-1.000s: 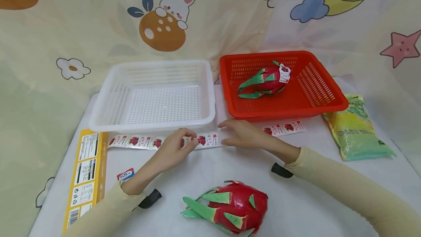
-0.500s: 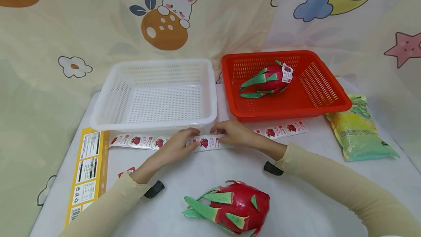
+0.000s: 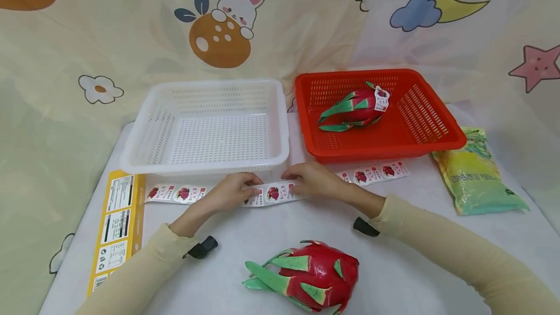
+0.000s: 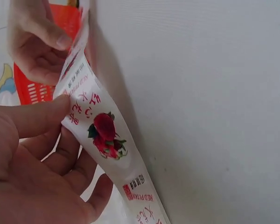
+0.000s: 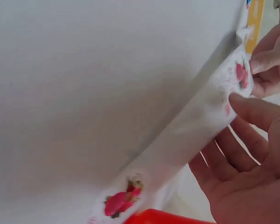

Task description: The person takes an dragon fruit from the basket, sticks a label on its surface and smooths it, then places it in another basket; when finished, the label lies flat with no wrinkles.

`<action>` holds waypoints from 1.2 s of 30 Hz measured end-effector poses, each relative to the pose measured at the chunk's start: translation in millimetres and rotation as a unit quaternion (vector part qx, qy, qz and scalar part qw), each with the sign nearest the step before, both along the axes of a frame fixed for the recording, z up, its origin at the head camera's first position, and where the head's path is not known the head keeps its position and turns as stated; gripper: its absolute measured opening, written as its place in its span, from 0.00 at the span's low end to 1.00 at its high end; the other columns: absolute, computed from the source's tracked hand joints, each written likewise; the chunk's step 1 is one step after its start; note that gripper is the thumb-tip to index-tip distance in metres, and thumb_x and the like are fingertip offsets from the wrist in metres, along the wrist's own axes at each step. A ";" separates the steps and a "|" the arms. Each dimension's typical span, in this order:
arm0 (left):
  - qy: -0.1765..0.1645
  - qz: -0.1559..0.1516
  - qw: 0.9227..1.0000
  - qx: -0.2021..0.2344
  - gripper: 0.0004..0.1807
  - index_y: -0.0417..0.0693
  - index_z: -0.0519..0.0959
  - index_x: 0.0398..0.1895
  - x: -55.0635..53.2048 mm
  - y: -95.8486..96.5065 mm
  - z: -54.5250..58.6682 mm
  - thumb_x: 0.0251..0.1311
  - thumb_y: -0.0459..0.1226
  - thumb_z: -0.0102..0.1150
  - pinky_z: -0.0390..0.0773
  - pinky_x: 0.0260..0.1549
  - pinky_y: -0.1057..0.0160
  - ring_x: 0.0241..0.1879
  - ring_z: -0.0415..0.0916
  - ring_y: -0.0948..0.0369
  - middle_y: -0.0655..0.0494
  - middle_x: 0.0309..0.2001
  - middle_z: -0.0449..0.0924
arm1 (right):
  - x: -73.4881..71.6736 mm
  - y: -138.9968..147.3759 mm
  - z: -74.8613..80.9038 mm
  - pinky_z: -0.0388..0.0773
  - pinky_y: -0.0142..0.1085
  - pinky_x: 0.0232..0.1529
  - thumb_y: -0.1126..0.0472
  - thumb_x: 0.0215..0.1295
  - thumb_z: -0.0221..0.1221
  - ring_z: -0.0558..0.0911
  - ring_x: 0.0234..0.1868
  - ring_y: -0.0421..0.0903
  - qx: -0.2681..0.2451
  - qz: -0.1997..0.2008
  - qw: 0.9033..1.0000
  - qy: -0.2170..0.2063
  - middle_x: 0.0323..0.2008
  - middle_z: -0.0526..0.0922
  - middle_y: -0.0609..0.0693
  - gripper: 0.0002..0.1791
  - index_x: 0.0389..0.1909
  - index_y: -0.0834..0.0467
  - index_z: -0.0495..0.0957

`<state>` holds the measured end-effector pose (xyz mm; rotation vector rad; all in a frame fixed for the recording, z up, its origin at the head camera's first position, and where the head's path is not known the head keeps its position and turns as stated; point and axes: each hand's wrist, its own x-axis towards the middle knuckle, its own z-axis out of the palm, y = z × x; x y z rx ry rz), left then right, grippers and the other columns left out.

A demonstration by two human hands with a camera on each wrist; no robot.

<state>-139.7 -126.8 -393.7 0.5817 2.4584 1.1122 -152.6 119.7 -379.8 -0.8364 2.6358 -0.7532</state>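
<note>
A long strip of sticker labels [image 3: 273, 193] printed with dragon fruit runs across the table before the two baskets. My left hand [image 3: 232, 191] pinches its near edge, thumb on the printed face and fingers behind, as the left wrist view shows. A short way to the right, my right hand [image 3: 317, 181] pinches the same strip between thumb and fingers; one label spans the gap between the hands. In the right wrist view the strip [image 5: 191, 128] is lifted and tilted off the table. A red dragon fruit [image 3: 321, 273] with green scales lies nearer me, touched by neither hand.
Behind the strip stand a white basket [image 3: 205, 166] and a red basket [image 3: 420, 135] holding a labelled dragon fruit [image 3: 360, 106]. A yellow carton [image 3: 117, 227] lies at the left. To the right lies a green-yellow bag [image 3: 481, 179].
My right hand has moved left onto the strip and now pinches it. The left hand has taken hold too, and the strip between them has lifted slightly. The baskets stay put.
</note>
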 end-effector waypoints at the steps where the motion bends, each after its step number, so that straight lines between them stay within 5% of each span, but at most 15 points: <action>1: -0.010 -0.002 1.000 0.005 0.09 0.41 0.81 0.44 -0.8 -0.7 0.5 0.63 0.32 0.56 0.76 0.37 0.65 0.36 0.75 0.61 0.50 0.41 0.83 | 2.1 -0.5 0.9 0.82 0.36 0.50 0.60 0.58 0.68 0.81 0.47 0.45 0.009 0.013 0.999 0.030 0.47 0.85 0.49 0.20 0.52 0.55 0.81; 4: -0.040 -0.004 0.999 0.018 0.09 0.42 0.81 0.45 -3.3 -3.3 1.8 0.64 0.33 0.56 0.77 0.35 0.64 0.34 0.74 0.62 0.50 0.40 0.82 | 7.2 -2.5 3.3 0.81 0.35 0.52 0.58 0.56 0.69 0.82 0.50 0.45 0.004 0.086 0.982 0.170 0.49 0.84 0.48 0.20 0.50 0.54 0.82; 7: -0.067 -0.005 0.997 0.031 0.10 0.42 0.81 0.46 -5.7 -5.8 3.0 0.65 0.33 0.55 0.76 0.36 0.64 0.35 0.74 0.62 0.51 0.40 0.81 | 9.7 -7.2 4.2 0.80 0.33 0.52 0.58 0.55 0.70 0.81 0.50 0.43 -0.014 0.160 0.938 0.307 0.47 0.83 0.47 0.16 0.46 0.51 0.83; 9: -0.082 -0.006 0.996 0.043 0.10 0.41 0.80 0.47 -6.8 -7.5 3.9 0.65 0.33 0.54 0.75 0.34 0.64 0.34 0.73 0.61 0.51 0.39 0.80 | 10.0 -11.4 4.3 0.80 0.32 0.52 0.59 0.55 0.70 0.81 0.48 0.42 -0.029 0.194 0.915 0.353 0.44 0.84 0.45 0.15 0.45 0.50 0.84; 11: -0.096 -0.007 0.994 0.053 0.10 0.42 0.80 0.47 -7.5 -8.5 4.7 0.66 0.34 0.53 0.74 0.33 0.64 0.33 0.72 0.60 0.52 0.38 0.79 | 9.9 -16.1 5.3 0.79 0.32 0.53 0.59 0.56 0.69 0.81 0.48 0.42 -0.029 0.214 0.904 0.369 0.44 0.84 0.44 0.14 0.45 0.48 0.84; 22: -0.117 -0.039 0.988 0.094 0.09 0.44 0.80 0.46 -6.4 -8.3 5.2 0.68 0.36 0.52 0.71 0.34 0.64 0.35 0.69 0.58 0.54 0.36 0.76 | 6.8 -24.2 6.0 0.79 0.29 0.50 0.54 0.58 0.68 0.80 0.47 0.39 0.000 0.241 0.888 0.392 0.44 0.84 0.43 0.15 0.47 0.44 0.85; 36: -0.117 -0.009 0.990 0.074 0.10 0.41 0.79 0.47 -5.9 -10.2 2.5 0.68 0.35 0.53 0.73 0.33 0.65 0.35 0.71 0.59 0.52 0.36 0.78 | 8.1 -12.2 3.6 0.79 0.31 0.53 0.57 0.52 0.72 0.81 0.48 0.41 -0.048 0.235 0.878 0.414 0.42 0.86 0.43 0.10 0.37 0.48 0.86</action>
